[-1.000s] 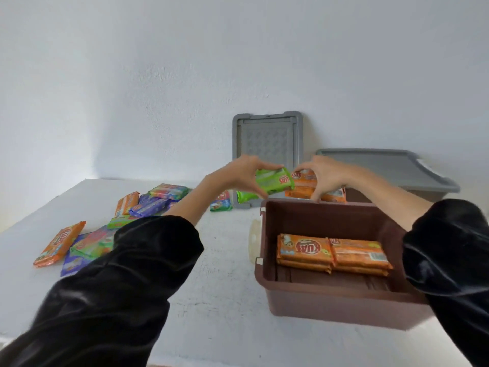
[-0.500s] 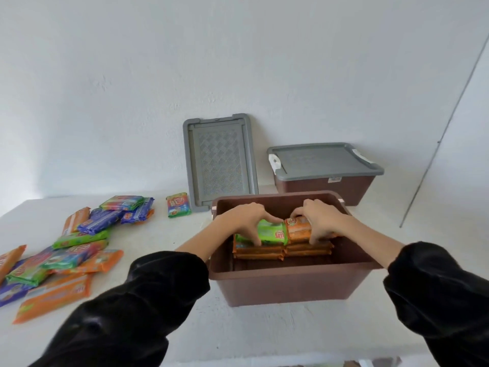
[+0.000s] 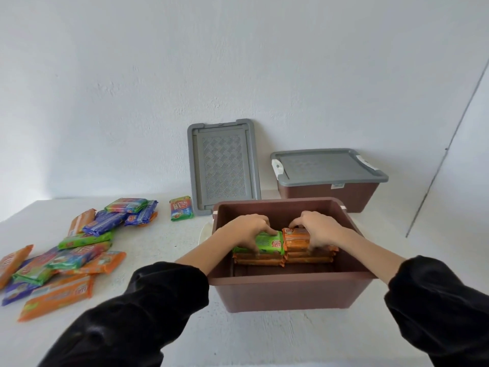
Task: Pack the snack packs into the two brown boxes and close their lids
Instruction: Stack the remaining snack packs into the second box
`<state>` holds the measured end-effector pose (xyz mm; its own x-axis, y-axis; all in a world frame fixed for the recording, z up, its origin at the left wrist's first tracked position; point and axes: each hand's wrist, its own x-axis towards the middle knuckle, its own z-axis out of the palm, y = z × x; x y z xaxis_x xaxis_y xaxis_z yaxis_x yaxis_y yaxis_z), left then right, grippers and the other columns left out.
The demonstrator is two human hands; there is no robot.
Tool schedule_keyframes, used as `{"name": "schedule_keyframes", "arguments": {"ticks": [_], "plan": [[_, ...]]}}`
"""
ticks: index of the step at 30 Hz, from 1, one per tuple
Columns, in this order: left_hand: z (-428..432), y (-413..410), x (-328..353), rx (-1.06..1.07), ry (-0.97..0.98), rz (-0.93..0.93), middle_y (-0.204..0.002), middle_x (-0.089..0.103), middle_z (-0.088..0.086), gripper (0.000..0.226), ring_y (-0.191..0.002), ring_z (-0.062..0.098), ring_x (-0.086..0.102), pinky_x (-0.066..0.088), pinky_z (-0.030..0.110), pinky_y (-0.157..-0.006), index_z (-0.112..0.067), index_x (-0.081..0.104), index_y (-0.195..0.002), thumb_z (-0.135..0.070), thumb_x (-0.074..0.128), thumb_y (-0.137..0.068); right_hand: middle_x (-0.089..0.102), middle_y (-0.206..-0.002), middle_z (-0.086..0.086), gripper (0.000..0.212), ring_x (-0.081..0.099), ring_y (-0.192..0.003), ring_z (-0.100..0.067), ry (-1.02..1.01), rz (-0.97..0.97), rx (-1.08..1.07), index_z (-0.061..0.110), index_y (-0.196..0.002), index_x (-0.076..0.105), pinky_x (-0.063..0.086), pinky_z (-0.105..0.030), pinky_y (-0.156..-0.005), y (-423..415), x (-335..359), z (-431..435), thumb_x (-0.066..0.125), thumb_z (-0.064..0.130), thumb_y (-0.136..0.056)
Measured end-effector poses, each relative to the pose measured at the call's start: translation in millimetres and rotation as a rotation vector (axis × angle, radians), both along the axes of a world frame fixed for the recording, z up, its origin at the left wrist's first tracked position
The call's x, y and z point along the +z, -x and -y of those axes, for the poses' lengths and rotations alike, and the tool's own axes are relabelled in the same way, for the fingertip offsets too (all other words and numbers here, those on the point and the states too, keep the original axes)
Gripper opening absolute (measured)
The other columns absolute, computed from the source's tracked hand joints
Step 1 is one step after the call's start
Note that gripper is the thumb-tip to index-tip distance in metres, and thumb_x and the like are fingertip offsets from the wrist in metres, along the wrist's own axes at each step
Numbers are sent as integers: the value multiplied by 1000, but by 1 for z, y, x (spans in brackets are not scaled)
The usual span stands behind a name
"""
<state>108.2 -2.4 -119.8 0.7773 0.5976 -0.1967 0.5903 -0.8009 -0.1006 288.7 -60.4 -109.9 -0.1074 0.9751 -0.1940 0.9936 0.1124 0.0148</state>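
An open brown box (image 3: 285, 292) stands in front of me with orange snack packs (image 3: 258, 259) stacked inside. My left hand (image 3: 247, 229) grips a green snack pack (image 3: 268, 243) on top of the left stack. My right hand (image 3: 316, 227) grips an orange snack pack (image 3: 295, 237) on top of the right stack. A second brown box (image 3: 328, 192) with its grey lid (image 3: 325, 165) closed sits at the back right. A loose grey lid (image 3: 223, 165) leans upright against the wall behind the open box.
Several loose snack packs (image 3: 66, 250) in orange, green and purple lie scattered on the white table (image 3: 158, 239) at the left. One green pack (image 3: 181, 208) lies alone near the leaning lid. The wall rises right behind the boxes.
Both hands came down from above the box rim into the box with the green and orange packs, which now rest on the stacks. The view shifted right and down.
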Motion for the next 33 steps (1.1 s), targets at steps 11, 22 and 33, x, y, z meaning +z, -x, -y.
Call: {"name": "schedule_keyframes", "arguments": {"ticks": [11, 22, 33], "plan": [[-2, 56, 47, 165, 42, 685, -99, 68, 7, 25, -88, 16, 63, 52, 30, -83, -11, 67, -110, -18, 61, -88, 65, -99, 5, 42, 59, -92, -14, -133, -274, 32, 22, -115, 62, 41, -27, -73, 47, 49, -29, 72, 38, -77], [-29, 241, 65, 644, -45, 787, -100, 70, 10, 23, -92, 20, 66, 52, 31, -88, -11, 67, -108, -10, 60, -86, 57, -127, -9, 50, 55, -113, -23, -189, -399, 310, 15, -132, 50, 44, -34, -96, 197, 73, -103, 65, 25, -86], [-112, 321, 5, 887, 71, 602, -118, 57, 12, 35, -113, 25, 52, 42, 32, -96, -14, 59, -122, -15, 59, -87, 41, -139, -11, 55, 43, -125, -25, 10, -257, 275, 18, -139, 39, 42, -33, -95, 288, 0, -199, 58, 23, -87]]}}
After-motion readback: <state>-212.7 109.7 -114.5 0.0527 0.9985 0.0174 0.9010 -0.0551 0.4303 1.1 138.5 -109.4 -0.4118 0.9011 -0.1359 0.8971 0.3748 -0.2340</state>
